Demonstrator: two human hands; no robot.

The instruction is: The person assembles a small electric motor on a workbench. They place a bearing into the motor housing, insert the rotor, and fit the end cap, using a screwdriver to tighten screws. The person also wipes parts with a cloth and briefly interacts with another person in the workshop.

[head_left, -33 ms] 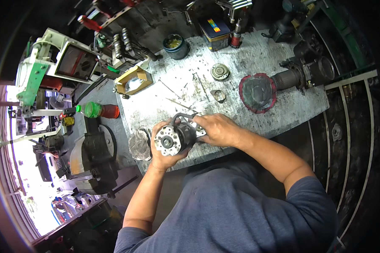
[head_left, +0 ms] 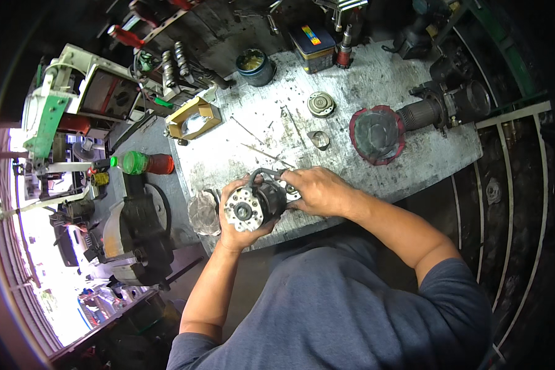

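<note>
Above the bench's near edge, my left hand [head_left: 228, 237] is wrapped round a dark cylindrical motor-like part [head_left: 270, 198]. Its round silver end face [head_left: 243, 210], pierced by several holes around a central bore, is turned up toward me. A bent black cable or hose [head_left: 260, 172] arches over its top. My right hand [head_left: 317, 190] is closed on a silver fitting [head_left: 291, 192] at the part's other end; the fingertips underneath are hidden. Close to my left hand lies a round object wrapped in clear plastic [head_left: 203, 213].
On the workbench [head_left: 345, 179] are a round metal disc [head_left: 320, 105], a small ring [head_left: 319, 140], a thin rod [head_left: 264, 153], a red-rimmed round pad [head_left: 376, 135] and an open cardboard box [head_left: 194, 120]. A bench vise [head_left: 135, 228] and a bottle of red liquid [head_left: 145, 162] stand left.
The view has shifted very slightly. Both hands keep their hold on the motor-like part, whose end face has hardly moved.
</note>
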